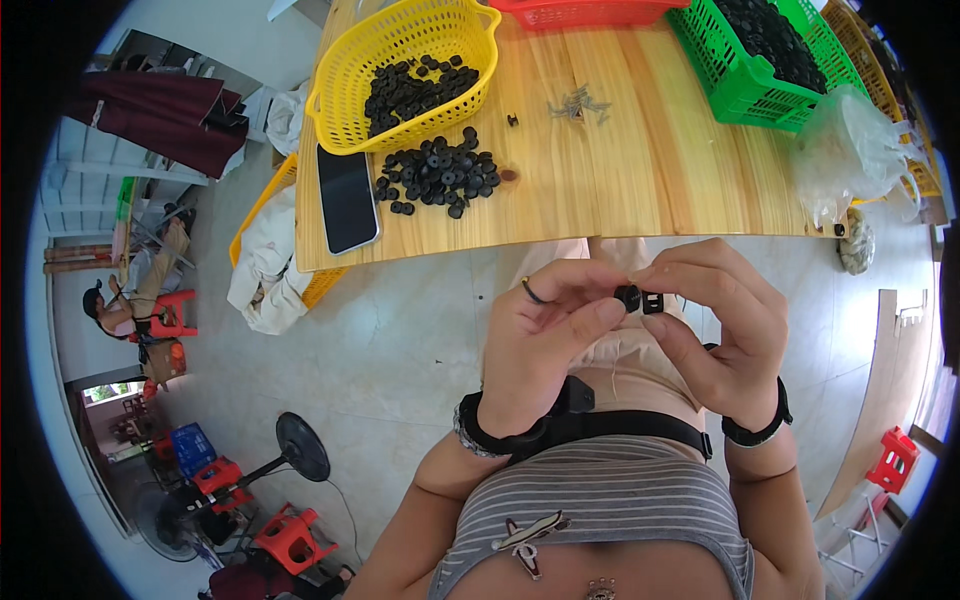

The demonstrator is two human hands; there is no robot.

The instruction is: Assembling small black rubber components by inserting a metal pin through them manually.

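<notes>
Just off the table's near edge, in front of my body, my two hands meet. My left hand (pixel 555 325) is closed, thumb and forefinger pinching a small round black plastic piece (pixel 628 298). Between the fingertips of my right hand (pixel 725 320) is a small black squarish piece (pixel 653 301) with light openings in it. The two pieces sit side by side; whether they touch I cannot tell. A heap of black round pieces (pixel 440 175) lies on the wooden table (pixel 610 180), and one small black part (pixel 513 120) stands apart from it.
Behind the heap is a yellow basket (pixel 335 95) of black parts, with a phone (pixel 347 200) beside it. Thin metal pins (pixel 580 103) lie mid-table. A green basket (pixel 755 100) of black parts and a clear plastic bag (pixel 845 150) are at right. A red basket (pixel 590 12) stands at the back.
</notes>
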